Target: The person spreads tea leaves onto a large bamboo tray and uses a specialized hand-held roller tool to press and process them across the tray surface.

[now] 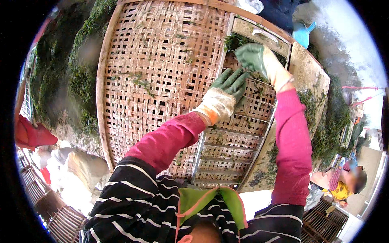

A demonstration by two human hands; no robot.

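My left hand [226, 91], in a work glove with green coated fingers, lies palm down over a long metal frame [201, 152] with crossbars. Its fingers are extended and slightly apart. My right hand [258, 62], gloved the same way, is bent over the frame's far end and looks blurred; its fingertips and anything in them cannot be made out. Beside it, dark green leafy plant matter [236, 42] fills the far compartment. Beneath the frame lies a woven bamboo-strip panel [152, 60] in a wooden border, with green scraps on it.
Heaps of green plant matter [82, 76] flank the panel at left, with more [332, 115] at right. A blue plastic scoop [301, 35] lies at the far right. White sacks [80, 173] stand at lower left. Another person [343, 185] is at the right, near a slatted rack [323, 217].
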